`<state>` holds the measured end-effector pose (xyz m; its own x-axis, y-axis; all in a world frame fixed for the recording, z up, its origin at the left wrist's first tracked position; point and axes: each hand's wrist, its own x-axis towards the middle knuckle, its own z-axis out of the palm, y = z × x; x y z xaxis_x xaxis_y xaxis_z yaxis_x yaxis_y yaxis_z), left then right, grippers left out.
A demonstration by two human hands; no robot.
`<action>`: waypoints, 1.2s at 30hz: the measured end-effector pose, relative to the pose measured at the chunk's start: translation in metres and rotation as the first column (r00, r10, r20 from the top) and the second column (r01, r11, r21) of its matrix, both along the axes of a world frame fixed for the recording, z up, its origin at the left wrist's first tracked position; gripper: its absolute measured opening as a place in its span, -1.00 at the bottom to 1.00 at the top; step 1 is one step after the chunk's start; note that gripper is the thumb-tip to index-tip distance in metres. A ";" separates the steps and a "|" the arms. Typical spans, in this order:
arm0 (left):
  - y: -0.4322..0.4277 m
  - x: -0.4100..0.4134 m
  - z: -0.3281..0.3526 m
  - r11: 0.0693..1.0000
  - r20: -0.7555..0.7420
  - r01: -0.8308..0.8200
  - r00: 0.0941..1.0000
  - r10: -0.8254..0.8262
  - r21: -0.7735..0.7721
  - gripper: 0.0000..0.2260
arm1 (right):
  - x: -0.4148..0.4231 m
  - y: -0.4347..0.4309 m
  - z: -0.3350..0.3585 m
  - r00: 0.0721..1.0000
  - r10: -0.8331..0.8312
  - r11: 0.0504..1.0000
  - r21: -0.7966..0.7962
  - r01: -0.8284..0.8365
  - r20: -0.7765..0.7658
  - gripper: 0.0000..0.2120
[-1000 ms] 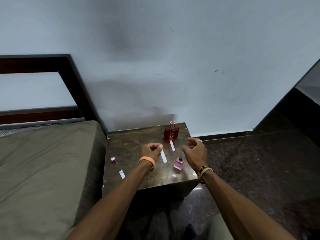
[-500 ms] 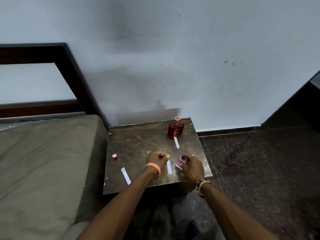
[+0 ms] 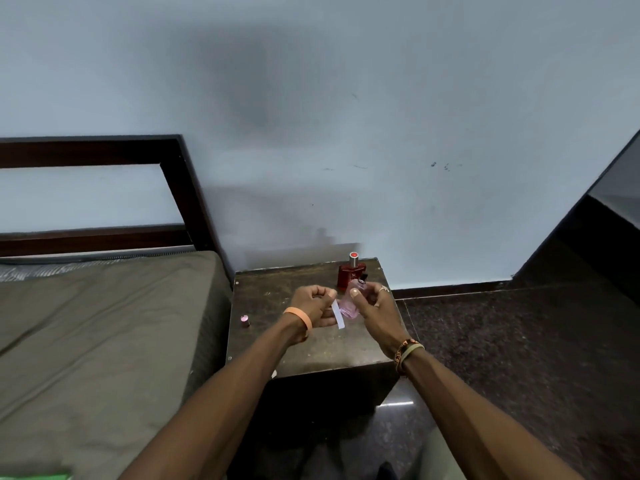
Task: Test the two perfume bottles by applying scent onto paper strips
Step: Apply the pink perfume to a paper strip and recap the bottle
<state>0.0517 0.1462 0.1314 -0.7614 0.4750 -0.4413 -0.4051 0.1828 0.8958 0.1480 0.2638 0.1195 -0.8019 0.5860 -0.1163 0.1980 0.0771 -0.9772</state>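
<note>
One paper strip [image 3: 337, 315] pinched in left fingers [image 3: 323, 296], pink bottle [image 3: 348, 309] gripped in right fingers [image 3: 375, 294]

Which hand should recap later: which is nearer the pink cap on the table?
Left. The left hand, pinching a paper strip, is right of the pink cap; the right hand, gripping the pink bottle, lies farther right, beyond it.
</note>
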 end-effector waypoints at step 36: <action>-0.057 0.037 0.124 0.971 -0.446 -0.191 0.863 0.236 0.145 -0.92 | 0.059 -0.082 0.122 0.981 0.190 0.717 0.688 -0.113 -0.037 -0.46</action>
